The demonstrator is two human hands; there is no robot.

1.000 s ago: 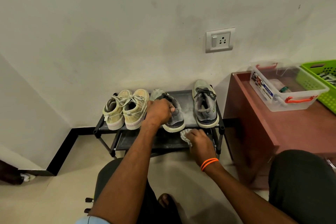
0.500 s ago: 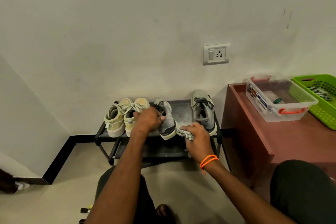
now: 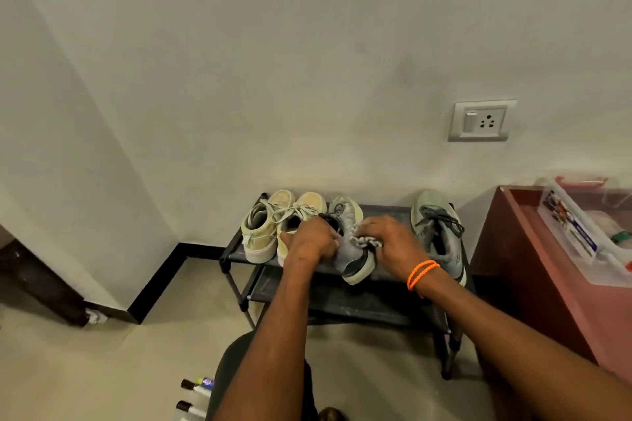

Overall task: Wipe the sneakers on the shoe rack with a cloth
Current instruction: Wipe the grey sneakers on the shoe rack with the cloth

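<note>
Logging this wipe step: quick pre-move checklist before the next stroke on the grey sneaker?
1. Left hand grips the tilted grey sneaker: ok.
2. Right hand holds the cloth against that sneaker's side: ok.
3. Sneaker supported: its heel end sits at the front edge of the shoe rack, tipped on its side; held, so ok.
4. Second grey sneaker stands apart on the rack, clear of the stroke: ok.
5. Beige pair close beside the left hand; touching or not: cannot tell.
6. Dirt left on the sneaker: cannot tell.
</note>
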